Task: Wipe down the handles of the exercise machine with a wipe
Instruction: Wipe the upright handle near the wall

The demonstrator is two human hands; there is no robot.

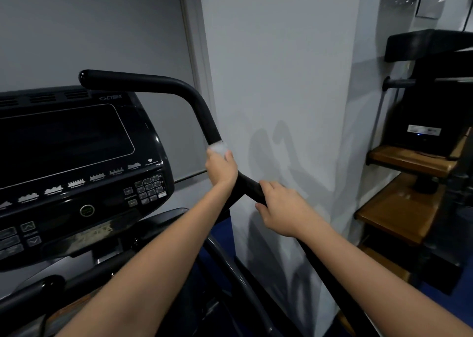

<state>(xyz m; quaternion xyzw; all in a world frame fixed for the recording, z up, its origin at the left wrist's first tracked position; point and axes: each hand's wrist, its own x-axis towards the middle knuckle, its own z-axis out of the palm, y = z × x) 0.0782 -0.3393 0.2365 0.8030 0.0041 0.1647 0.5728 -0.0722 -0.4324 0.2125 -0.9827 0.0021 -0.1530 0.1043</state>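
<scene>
Handle inspection: both our hands are on the black handle.

Going left to right: the console (76, 162) is sitting dark at left. Our left hand (221, 169) is gripping the handle (199, 106) just below its bend, fingers curling round it with the white wipe (218, 147) bunching out above the fist. Lower down the same bar, our right hand (280, 208) is gripping it bare. A pale wall (281, 68) is standing behind, wooden shelves (399, 208) at far right.
</scene>
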